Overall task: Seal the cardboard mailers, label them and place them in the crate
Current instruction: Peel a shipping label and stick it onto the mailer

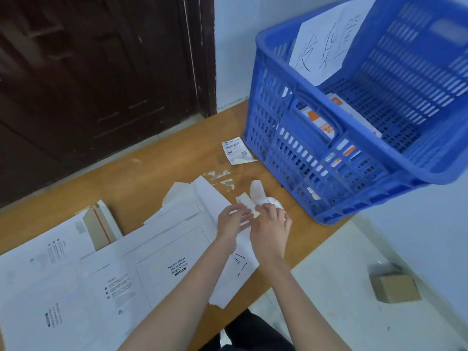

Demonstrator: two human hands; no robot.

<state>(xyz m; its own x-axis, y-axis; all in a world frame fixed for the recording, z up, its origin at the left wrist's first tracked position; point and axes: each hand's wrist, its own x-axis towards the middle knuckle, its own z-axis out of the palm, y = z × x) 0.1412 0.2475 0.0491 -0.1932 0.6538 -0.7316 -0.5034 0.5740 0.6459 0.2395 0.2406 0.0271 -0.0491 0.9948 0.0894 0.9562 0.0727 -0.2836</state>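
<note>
While the white cardboard mailers [157,254] lie flat and overlapping on the wooden tabletop [141,168], both hands meet over their far right corner: the left hand [231,220] pinches a pale strip of backing paper [247,202], the right hand [272,225] grips crumpled white paper [272,201]. A loose shipping label [236,150] lies just beside the blue crate [316,158], which sits at the tabletop's right end holding orange-marked mailers [320,122]; a brown box [395,287] is on the floor.
</note>
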